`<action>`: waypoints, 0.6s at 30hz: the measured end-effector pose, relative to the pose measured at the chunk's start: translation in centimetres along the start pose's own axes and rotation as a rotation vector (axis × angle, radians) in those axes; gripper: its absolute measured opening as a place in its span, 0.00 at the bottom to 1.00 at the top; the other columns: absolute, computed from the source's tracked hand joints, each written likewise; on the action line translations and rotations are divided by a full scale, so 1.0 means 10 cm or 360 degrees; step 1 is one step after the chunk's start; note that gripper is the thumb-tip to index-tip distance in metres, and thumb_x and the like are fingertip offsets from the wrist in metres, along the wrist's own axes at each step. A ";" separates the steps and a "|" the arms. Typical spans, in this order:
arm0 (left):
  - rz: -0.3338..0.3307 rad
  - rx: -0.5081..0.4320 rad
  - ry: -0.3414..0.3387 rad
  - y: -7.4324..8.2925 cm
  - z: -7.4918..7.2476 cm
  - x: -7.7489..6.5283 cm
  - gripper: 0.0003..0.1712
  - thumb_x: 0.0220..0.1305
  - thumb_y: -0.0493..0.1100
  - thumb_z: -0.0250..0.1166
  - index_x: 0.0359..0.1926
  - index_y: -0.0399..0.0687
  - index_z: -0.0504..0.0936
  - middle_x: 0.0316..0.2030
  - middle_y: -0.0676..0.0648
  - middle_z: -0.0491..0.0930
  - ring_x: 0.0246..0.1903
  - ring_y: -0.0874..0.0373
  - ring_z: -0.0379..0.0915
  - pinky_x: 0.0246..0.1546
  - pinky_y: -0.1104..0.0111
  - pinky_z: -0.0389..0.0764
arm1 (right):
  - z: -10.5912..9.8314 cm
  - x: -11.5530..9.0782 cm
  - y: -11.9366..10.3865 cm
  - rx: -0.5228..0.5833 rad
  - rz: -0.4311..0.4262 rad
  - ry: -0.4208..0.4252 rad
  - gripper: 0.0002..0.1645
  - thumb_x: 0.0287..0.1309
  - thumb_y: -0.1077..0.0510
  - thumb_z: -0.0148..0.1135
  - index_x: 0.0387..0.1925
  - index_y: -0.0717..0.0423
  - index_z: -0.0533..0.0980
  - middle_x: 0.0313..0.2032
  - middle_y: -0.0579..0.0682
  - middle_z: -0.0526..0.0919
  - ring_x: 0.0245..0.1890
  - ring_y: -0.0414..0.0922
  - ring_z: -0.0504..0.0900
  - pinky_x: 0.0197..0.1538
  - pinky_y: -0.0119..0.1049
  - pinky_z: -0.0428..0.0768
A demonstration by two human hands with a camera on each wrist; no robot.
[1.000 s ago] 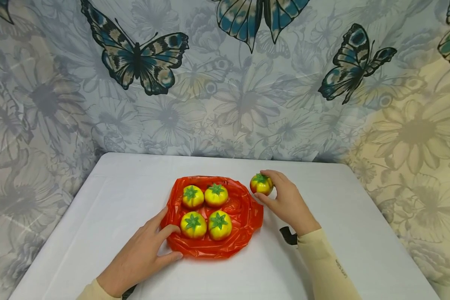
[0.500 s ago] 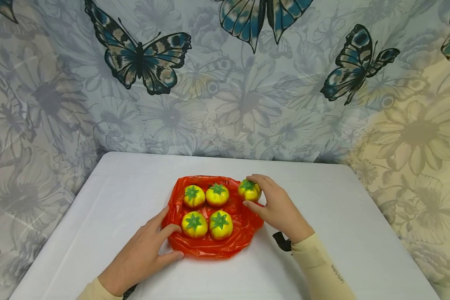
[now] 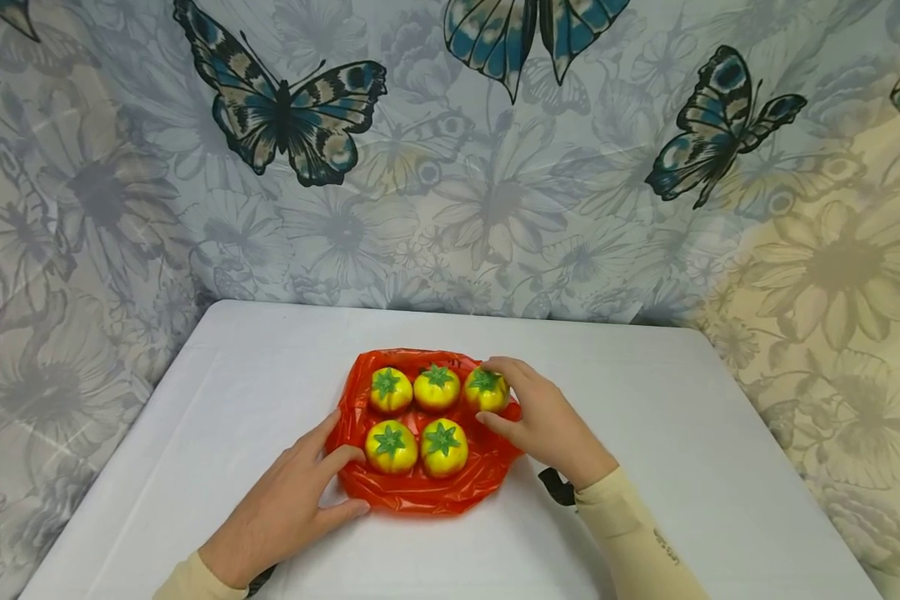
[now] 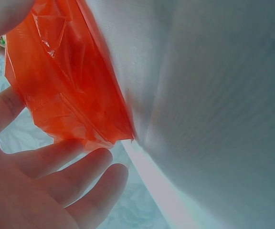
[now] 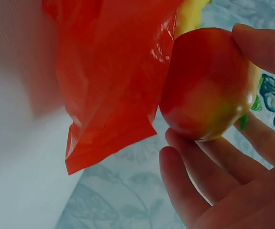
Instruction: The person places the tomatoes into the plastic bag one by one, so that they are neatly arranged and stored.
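Observation:
In the head view a red plastic bag (image 3: 483,467) lies spread on the table. Several yellow-and-red tomatoes with green star-shaped tops stand on it, among them a front left tomato (image 3: 392,447). My right hand (image 3: 543,421) holds another tomato (image 3: 487,390) between thumb and fingers at the bag's back right. From the right wrist, this tomato (image 5: 209,83) shows its red underside beside the bag's edge (image 5: 111,71). My left hand (image 3: 288,496) rests at the bag's left edge, fingers spread and loosely bent. The left wrist view has those fingers (image 4: 75,179) against the red plastic (image 4: 66,71).
The white table (image 3: 262,358) reaches back to a wall (image 3: 450,242) covered in butterfly and flower print. A black strap (image 3: 557,487) shows below my right wrist. Beige sleeves (image 3: 637,533) cover both forearms.
My right hand has carried its tomato leftward from beyond the bag's right edge onto the bag, beside the back row. My left hand has stayed at the bag's left edge.

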State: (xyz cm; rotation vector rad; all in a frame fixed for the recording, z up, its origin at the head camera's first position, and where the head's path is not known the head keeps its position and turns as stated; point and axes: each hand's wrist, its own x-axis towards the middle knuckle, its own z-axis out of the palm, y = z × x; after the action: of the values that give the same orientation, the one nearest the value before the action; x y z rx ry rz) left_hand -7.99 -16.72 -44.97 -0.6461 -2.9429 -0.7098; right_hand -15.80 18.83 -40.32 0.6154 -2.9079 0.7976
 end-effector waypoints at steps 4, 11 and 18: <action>0.0024 0.0009 0.0019 0.00 0.00 0.00 0.31 0.57 0.65 0.82 0.57 0.63 0.83 0.80 0.34 0.65 0.72 0.36 0.73 0.63 0.38 0.82 | 0.04 0.01 -0.01 0.0026 -0.0021 -0.0036 0.42 0.63 0.46 0.80 0.73 0.49 0.71 0.71 0.49 0.78 0.70 0.53 0.80 0.70 0.54 0.82; 0.0022 0.0008 0.0005 0.00 0.00 0.01 0.31 0.57 0.65 0.82 0.57 0.63 0.83 0.80 0.35 0.65 0.73 0.37 0.73 0.63 0.38 0.83 | 0.09 0.02 0.01 0.0035 -0.0026 -0.0070 0.43 0.63 0.46 0.80 0.74 0.47 0.71 0.72 0.48 0.78 0.72 0.52 0.79 0.71 0.54 0.81; 0.0034 0.0011 0.0003 0.00 0.00 0.00 0.30 0.57 0.65 0.82 0.56 0.63 0.83 0.80 0.34 0.65 0.72 0.36 0.74 0.63 0.39 0.83 | 0.14 0.04 0.02 0.0059 0.0000 -0.0115 0.41 0.63 0.47 0.80 0.73 0.45 0.71 0.71 0.48 0.78 0.70 0.52 0.80 0.71 0.54 0.82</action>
State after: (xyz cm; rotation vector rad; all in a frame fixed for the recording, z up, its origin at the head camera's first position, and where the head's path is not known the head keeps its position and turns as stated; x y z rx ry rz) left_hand -8.03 -16.69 -44.98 -0.6749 -2.9305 -0.6978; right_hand -16.16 18.15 -41.60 0.6611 -2.9640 0.8483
